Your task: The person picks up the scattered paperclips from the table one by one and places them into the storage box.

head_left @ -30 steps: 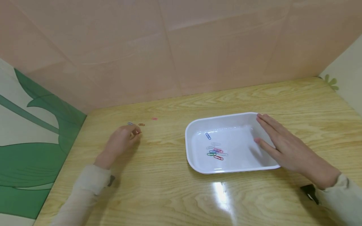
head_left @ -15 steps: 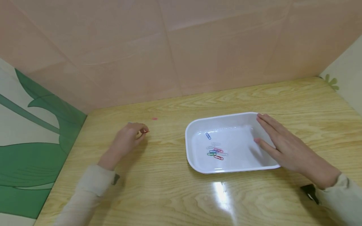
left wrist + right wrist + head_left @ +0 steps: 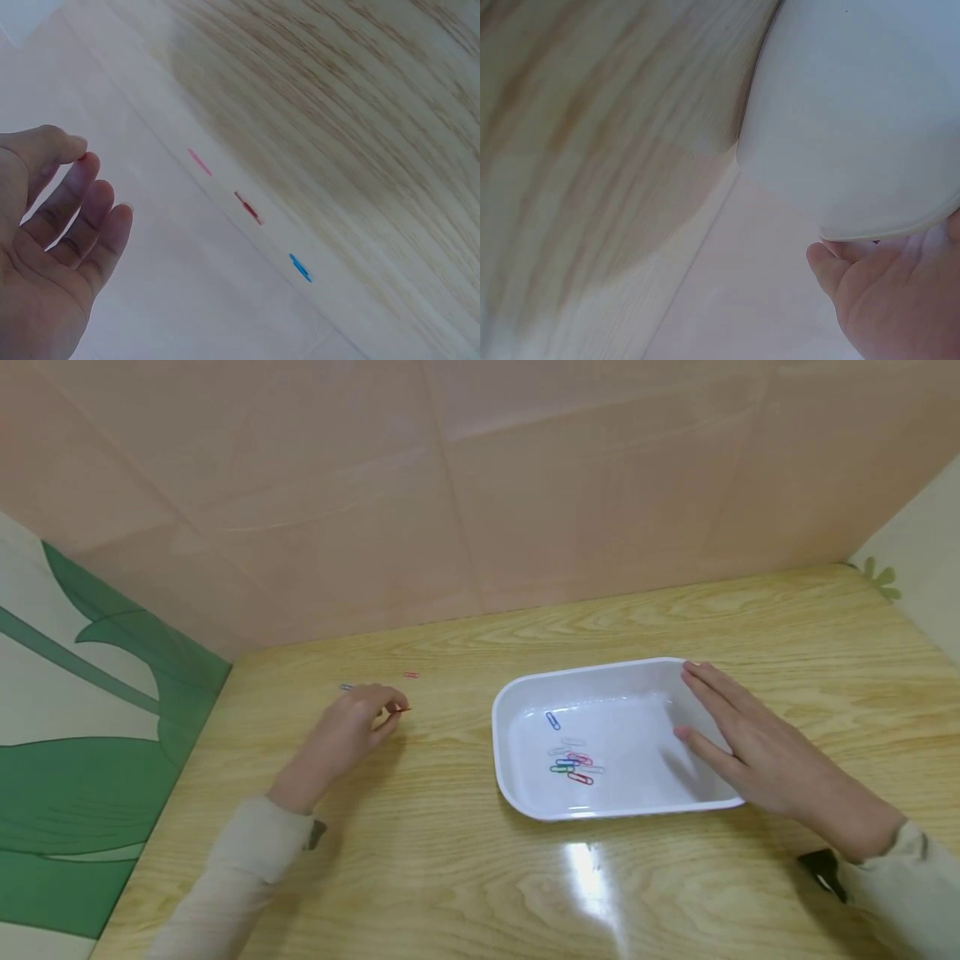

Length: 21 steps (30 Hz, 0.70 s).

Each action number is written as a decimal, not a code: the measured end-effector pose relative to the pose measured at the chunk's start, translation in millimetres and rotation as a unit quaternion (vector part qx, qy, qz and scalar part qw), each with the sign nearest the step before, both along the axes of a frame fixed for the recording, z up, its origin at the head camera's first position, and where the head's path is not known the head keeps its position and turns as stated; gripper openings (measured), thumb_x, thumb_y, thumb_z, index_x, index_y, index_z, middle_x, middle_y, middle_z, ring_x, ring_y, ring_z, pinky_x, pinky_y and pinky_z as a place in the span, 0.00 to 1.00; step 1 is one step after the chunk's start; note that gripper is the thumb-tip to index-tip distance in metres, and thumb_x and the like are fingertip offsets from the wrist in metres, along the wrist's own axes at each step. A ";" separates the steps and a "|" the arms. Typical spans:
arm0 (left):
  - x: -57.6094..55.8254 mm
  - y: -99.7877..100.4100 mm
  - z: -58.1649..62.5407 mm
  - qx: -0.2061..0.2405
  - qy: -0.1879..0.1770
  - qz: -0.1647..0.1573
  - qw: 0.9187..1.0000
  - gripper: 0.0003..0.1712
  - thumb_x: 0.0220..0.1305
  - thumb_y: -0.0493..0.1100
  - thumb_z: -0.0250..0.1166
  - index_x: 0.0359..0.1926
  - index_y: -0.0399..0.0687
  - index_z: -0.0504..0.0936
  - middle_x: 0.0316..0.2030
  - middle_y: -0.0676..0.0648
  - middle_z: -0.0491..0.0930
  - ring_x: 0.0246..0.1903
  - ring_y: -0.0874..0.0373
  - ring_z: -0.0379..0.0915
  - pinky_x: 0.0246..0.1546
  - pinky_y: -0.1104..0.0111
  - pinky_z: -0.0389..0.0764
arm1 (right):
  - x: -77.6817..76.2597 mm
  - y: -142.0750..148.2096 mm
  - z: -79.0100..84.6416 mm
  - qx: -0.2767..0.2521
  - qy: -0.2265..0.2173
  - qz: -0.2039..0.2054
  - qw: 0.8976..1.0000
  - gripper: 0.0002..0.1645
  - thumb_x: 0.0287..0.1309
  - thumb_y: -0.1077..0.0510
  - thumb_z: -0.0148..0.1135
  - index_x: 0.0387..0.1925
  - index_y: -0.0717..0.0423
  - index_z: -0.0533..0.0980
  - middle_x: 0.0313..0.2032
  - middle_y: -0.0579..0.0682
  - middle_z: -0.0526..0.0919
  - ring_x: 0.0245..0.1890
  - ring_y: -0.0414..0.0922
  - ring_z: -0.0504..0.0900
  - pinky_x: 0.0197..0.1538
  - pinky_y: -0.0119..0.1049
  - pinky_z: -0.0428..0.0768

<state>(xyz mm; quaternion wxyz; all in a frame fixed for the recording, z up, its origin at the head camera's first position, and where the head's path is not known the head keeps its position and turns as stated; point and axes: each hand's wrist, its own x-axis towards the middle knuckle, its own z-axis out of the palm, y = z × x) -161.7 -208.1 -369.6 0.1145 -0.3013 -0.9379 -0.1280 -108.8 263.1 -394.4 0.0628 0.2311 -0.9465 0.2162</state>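
In the head view my left hand [image 3: 352, 727] is over the table's left part, thumb and forefinger pinching a red paper clip [image 3: 403, 710]. The left wrist view has its fingertips together, the clip mostly hidden there. A pink paper clip [image 3: 411, 675] and a blue paper clip [image 3: 346, 687] lie beyond that hand. Between them lies a dark red paper clip [image 3: 249, 208], covered by the hand in the head view. My right hand [image 3: 750, 752] rests against the right rim of a white tray [image 3: 517, 693], fingers straight, thumb over the inside. Several coloured paper clips [image 3: 572, 763] lie in the tray.
The wooden table [image 3: 420, 877] meets a pinkish cloth backdrop [image 3: 465, 510] at the back. A wall panel with green leaf shapes [image 3: 67, 793] closes off the left side. Another pale panel [image 3: 915, 552] stands at the right.
My left hand, pinching the red clip, has moved a little to the right, passing in front of the dark red clip. The right hand and tray have stayed put.
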 end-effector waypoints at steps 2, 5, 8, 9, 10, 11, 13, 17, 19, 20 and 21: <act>0.8 2.2 0.9 0.007 0.003 -0.007 1.000 0.08 0.58 0.31 0.70 0.39 0.42 0.84 0.34 0.47 0.86 0.35 0.53 0.81 0.33 0.64 0.81 | 0.3 -0.3 0.3 0.000 -0.001 -0.002 1.000 0.43 0.72 0.50 0.53 0.77 0.63 0.47 0.77 0.63 0.50 0.78 0.58 0.45 0.80 0.39 0.36; 2.0 5.3 2.3 0.017 0.005 -0.015 1.000 0.08 0.58 0.31 0.70 0.39 0.41 0.84 0.34 0.46 0.86 0.35 0.52 0.81 0.34 0.64 0.81 | 0.6 -0.9 0.8 0.000 -0.004 -0.004 1.000 0.43 0.72 0.49 0.53 0.77 0.62 0.47 0.77 0.63 0.49 0.79 0.58 0.45 0.80 0.38 0.36; 3.0 8.3 3.3 0.025 0.006 -0.022 0.999 0.08 0.58 0.30 0.69 0.39 0.40 0.84 0.35 0.46 0.86 0.35 0.53 0.81 0.35 0.64 0.82 | 0.5 -1.3 1.1 0.001 -0.005 -0.006 1.000 0.44 0.72 0.49 0.53 0.77 0.62 0.47 0.77 0.62 0.49 0.79 0.57 0.45 0.80 0.37 0.35; 3.4 9.4 3.8 0.026 0.010 -0.025 0.999 0.08 0.58 0.30 0.69 0.39 0.40 0.84 0.35 0.46 0.86 0.35 0.53 0.81 0.35 0.64 0.83 | 0.5 -1.1 1.0 0.000 -0.004 -0.005 1.000 0.43 0.72 0.49 0.53 0.77 0.62 0.46 0.77 0.63 0.49 0.78 0.58 0.45 0.80 0.38 0.36; 3.4 10.4 3.7 0.029 0.014 -0.029 0.999 0.08 0.58 0.30 0.69 0.39 0.40 0.84 0.36 0.46 0.86 0.35 0.53 0.81 0.36 0.64 0.83 | 0.5 -1.1 0.9 0.000 -0.004 -0.005 1.000 0.44 0.72 0.49 0.53 0.77 0.62 0.46 0.77 0.63 0.49 0.78 0.58 0.45 0.80 0.38 0.36; 3.6 11.5 3.9 0.031 0.018 -0.034 0.999 0.08 0.58 0.29 0.69 0.39 0.40 0.84 0.36 0.46 0.86 0.35 0.54 0.81 0.36 0.64 0.83 | 0.4 -0.9 0.7 0.000 -0.003 -0.004 1.000 0.43 0.72 0.49 0.53 0.77 0.62 0.47 0.77 0.63 0.49 0.78 0.58 0.45 0.80 0.39 0.36; 4.1 14.0 4.3 0.037 0.027 -0.044 0.998 0.08 0.57 0.29 0.69 0.38 0.40 0.83 0.36 0.47 0.86 0.35 0.55 0.81 0.37 0.65 0.83 | 0.2 -0.6 0.4 -0.001 -0.002 -0.002 1.000 0.43 0.72 0.50 0.53 0.77 0.63 0.47 0.77 0.63 0.49 0.78 0.58 0.45 0.80 0.41 0.37; 4.8 19.8 5.1 0.044 0.039 -0.061 0.996 0.09 0.57 0.29 0.70 0.39 0.41 0.83 0.35 0.47 0.86 0.35 0.56 0.81 0.36 0.65 0.83 | 0.1 -0.3 0.0 -0.002 -0.003 -0.001 1.000 0.43 0.72 0.50 0.53 0.77 0.63 0.47 0.77 0.64 0.50 0.78 0.58 0.45 0.80 0.41 0.37; 5.3 23.3 5.8 0.045 0.042 -0.068 0.996 0.09 0.57 0.29 0.70 0.39 0.41 0.83 0.36 0.47 0.86 0.35 0.56 0.82 0.36 0.66 0.84 | 0.2 -0.2 0.0 -0.002 -0.004 -0.002 1.000 0.43 0.72 0.50 0.54 0.77 0.63 0.47 0.77 0.63 0.50 0.79 0.58 0.45 0.80 0.40 0.37; 5.6 25.0 6.2 0.046 0.045 -0.073 0.995 0.10 0.56 0.29 0.70 0.39 0.41 0.83 0.36 0.46 0.86 0.35 0.56 0.82 0.36 0.67 0.84 | 0.2 -0.3 0.1 -0.001 -0.004 -0.002 1.000 0.44 0.72 0.50 0.54 0.77 0.63 0.47 0.77 0.63 0.50 0.79 0.58 0.45 0.80 0.40 0.36; 6.0 26.8 6.5 0.045 0.047 -0.076 0.995 0.10 0.56 0.29 0.70 0.39 0.41 0.83 0.36 0.46 0.86 0.35 0.56 0.82 0.36 0.67 0.84 | 0.3 -0.3 0.1 -0.001 -0.004 -0.003 1.000 0.44 0.72 0.50 0.54 0.77 0.63 0.47 0.77 0.63 0.50 0.79 0.57 0.45 0.80 0.40 0.37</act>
